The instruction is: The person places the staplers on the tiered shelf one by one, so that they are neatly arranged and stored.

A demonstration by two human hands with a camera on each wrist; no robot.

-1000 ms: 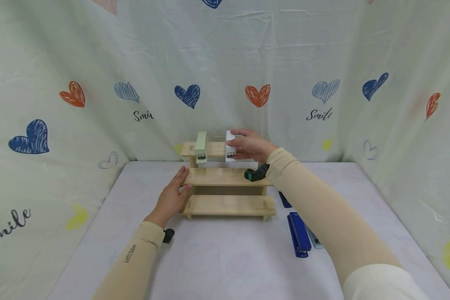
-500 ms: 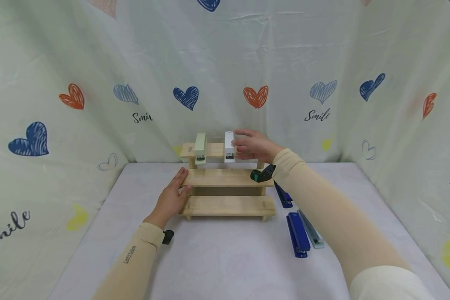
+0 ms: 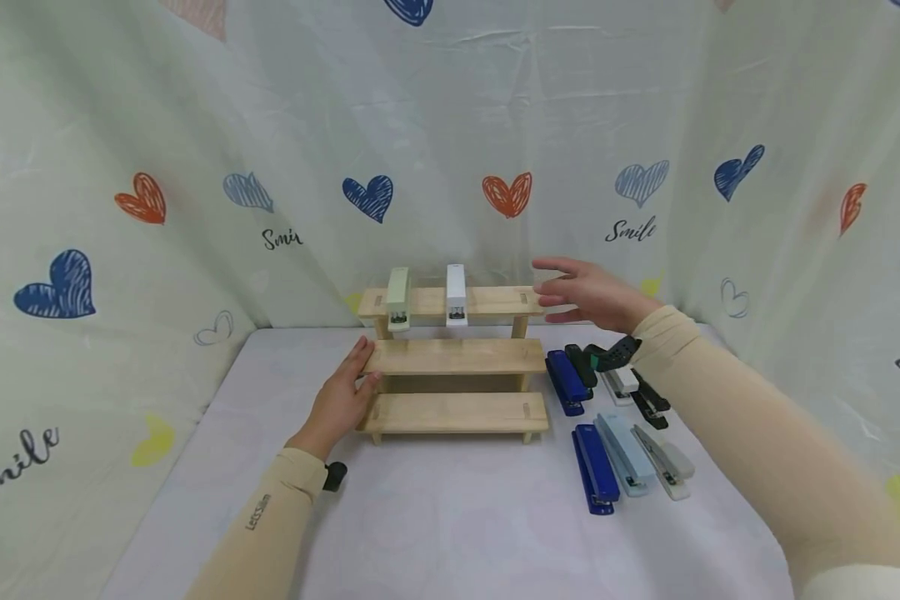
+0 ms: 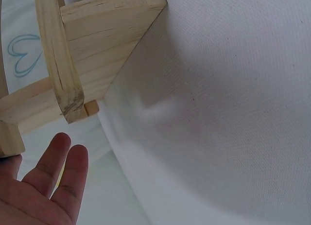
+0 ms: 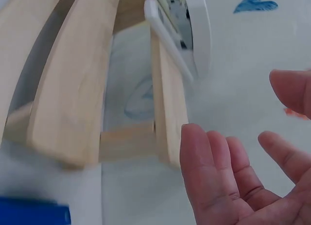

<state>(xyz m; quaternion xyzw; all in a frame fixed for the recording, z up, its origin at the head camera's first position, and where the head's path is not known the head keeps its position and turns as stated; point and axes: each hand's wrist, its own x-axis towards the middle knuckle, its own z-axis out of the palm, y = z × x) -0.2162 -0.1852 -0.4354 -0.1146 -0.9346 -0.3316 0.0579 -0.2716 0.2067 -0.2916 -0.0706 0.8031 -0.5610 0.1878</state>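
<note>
A three-tier wooden rack [image 3: 457, 357] stands on the table. On its top tier sit a light green stapler [image 3: 398, 298] at the left and a white stapler [image 3: 456, 295] near the middle, set apart from each other. My left hand [image 3: 341, 402] rests against the left end of the middle tier with its fingers extended; in the left wrist view the fingers [image 4: 73, 181] show beside the wood. Past the right end of the top tier, my right hand [image 3: 592, 293] is in the air, holding nothing, its fingers spread.
Right of the rack lie several staplers: a dark blue one [image 3: 596, 468], a light blue one [image 3: 625, 454], a grey-white one [image 3: 663, 461], another blue one [image 3: 566, 382], a black one [image 3: 649, 399] and a white one [image 3: 621, 383]. A heart-printed curtain [image 3: 435, 100] hangs behind.
My right hand has let go of the white stapler and moved right, away from the top tier. The white stapler stays on the rack. My left hand keeps its place.
</note>
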